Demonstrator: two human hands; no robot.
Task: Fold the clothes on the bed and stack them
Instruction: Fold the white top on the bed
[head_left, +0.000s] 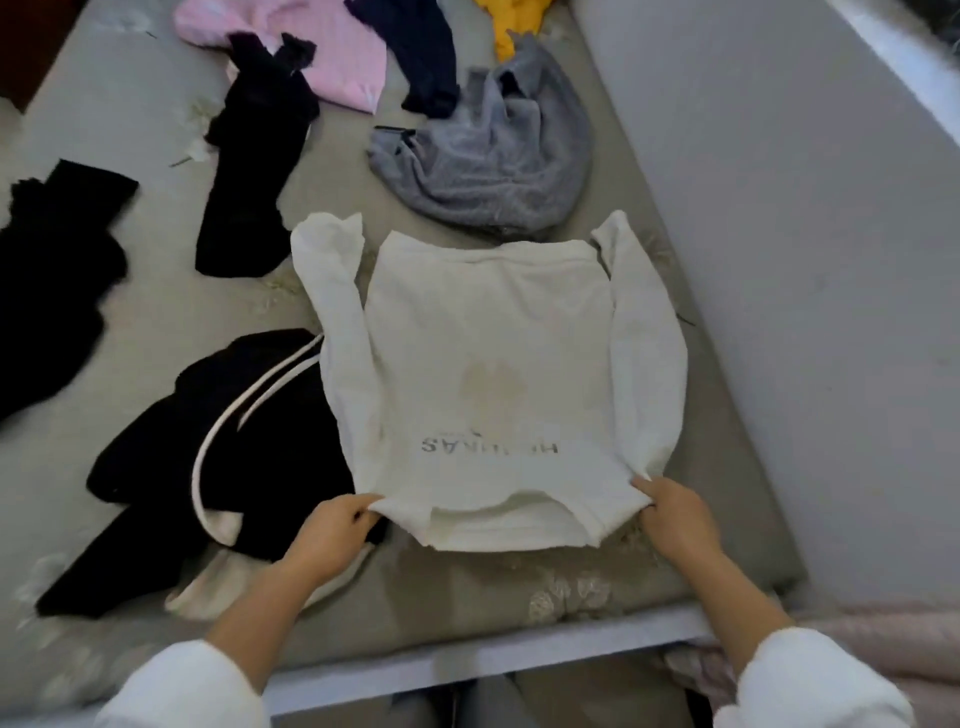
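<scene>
Garment: cream long-sleeved fabric sweatshirt (493, 364), flat, frame centre.
Print: grey lettering (488, 446), upside down, partly legible.
Grip: left hand (337, 535), right hand (675, 519), fingers pinching lower corners.

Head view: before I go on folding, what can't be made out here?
Head view, print on the white sweatshirt: blurred and upside down, middle letters unreadable.
Head view, yellow garment: cut off by the top edge, type unclear.
Head view, black garment at left: cut off by the left edge.
Head view, black striped garment: partly hidden under the white sweatshirt and behind the left hand.
</scene>
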